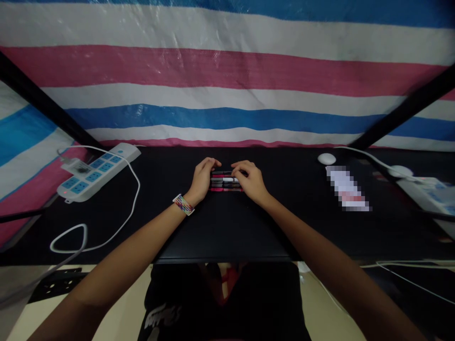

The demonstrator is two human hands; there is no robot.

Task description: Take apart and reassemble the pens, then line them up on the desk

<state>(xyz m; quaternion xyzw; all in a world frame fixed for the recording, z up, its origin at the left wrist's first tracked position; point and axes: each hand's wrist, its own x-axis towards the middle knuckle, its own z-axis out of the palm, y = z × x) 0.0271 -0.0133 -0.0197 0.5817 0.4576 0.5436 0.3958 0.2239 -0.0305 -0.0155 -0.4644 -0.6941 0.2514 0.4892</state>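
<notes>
Several pens [226,186] lie side by side in a small row on the black table [227,227], with pink, grey, white and dark parts showing. At their left ends, my left hand [203,177] is curved inward, its fingers bent and touching the row. My right hand [251,181] closes over the right ends, with thumb and bent index finger on the pens. The fingers hide both ends of the row. A colourful patterned band [184,204] is around my left wrist.
A white power strip [103,170] with blue sockets and a looping white cable [137,189] is at the left. To the right lie a white rounded object [326,158], a blurred-out item [347,189] and another power strip [423,189]. Striped sheeting [227,71] hangs behind the table.
</notes>
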